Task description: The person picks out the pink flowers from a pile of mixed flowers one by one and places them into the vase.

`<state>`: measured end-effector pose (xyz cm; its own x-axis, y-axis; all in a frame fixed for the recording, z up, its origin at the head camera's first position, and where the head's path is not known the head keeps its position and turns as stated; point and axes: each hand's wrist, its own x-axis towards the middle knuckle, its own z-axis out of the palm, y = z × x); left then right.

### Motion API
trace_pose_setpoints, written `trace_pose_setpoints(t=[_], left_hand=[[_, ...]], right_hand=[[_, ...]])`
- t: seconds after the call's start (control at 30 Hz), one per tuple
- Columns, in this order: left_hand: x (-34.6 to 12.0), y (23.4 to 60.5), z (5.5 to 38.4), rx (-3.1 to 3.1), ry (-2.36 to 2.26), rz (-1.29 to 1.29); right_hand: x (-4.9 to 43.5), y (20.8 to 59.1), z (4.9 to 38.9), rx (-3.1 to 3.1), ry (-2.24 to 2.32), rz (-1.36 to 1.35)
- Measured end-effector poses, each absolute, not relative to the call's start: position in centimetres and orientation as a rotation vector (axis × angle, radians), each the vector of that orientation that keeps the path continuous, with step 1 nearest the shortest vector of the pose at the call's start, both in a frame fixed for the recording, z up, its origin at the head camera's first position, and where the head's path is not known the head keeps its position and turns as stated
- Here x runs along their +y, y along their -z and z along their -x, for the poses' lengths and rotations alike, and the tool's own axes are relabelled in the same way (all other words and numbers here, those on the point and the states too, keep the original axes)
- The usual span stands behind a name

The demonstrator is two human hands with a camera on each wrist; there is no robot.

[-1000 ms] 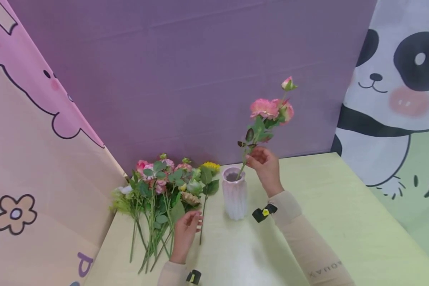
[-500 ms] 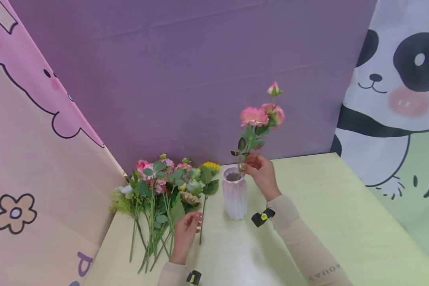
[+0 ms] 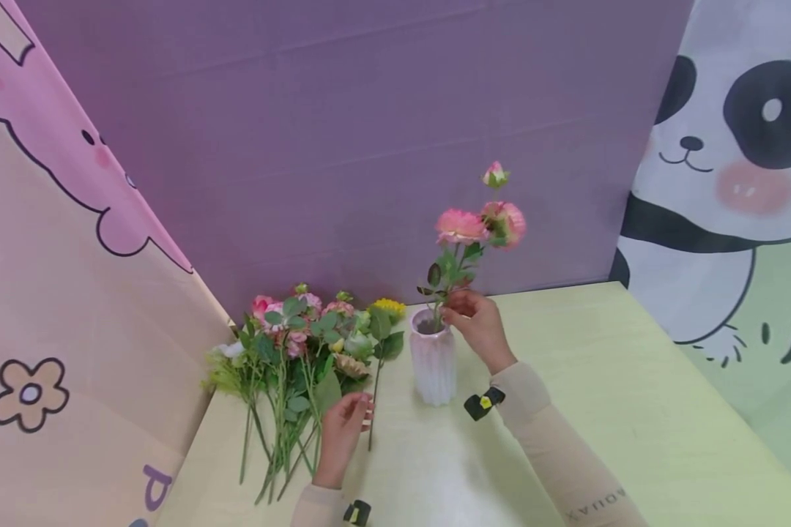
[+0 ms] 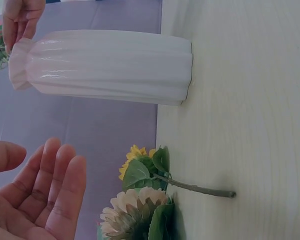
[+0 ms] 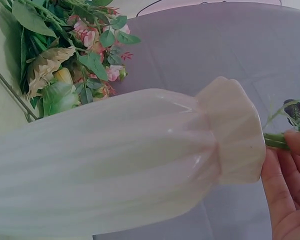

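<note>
A pale pink-and-white ribbed vase (image 3: 433,369) stands upright on the table. Into its mouth runs the green stem of a pink flower spray (image 3: 461,227) with two full blooms and a bud on top. My right hand (image 3: 477,326) pinches this stem just above the rim; in the right wrist view the stem (image 5: 276,141) shows between thumb and fingers, and the fingers touch the rim. Left of the vase my left hand (image 3: 343,435) holds nothing, its fingers loosely bent, beside the heap of artificial flowers. The stem's lower end is hidden inside the vase.
A heap of artificial flowers (image 3: 290,366) lies on the table's left part, stems toward me. Nearest the vase lies a yellow sunflower (image 3: 390,307) with a dark stem. A purple backdrop (image 3: 369,146) rises behind the table (image 3: 600,410).
My right hand has moved left and slightly down, lowering the pink flower spray deeper into the vase and bringing it more upright. The left hand has stayed in place.
</note>
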<state>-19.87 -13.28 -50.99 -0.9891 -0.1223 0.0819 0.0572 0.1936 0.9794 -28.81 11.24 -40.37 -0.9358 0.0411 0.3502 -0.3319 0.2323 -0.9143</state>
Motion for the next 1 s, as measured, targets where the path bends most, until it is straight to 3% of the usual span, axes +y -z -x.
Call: trace_pose_setpoints(t=[0.33,0.57,1.0], left_hand=[[-13.3,51.1,19.9,-2.323,1.922,-0.07],[-12.6,48.3,18.4,-2.343,1.948,-0.086],[-12.8,51.3,19.8,-2.293,1.998,-0.085]], right_hand=[[11.1,40.1,28.3,-2.237,-1.669,-0.312],[10.6,40.4,28.4,-2.21,-1.686,-0.241],[10.7,40.9,28.5,-2.172,-1.585,-0.181]])
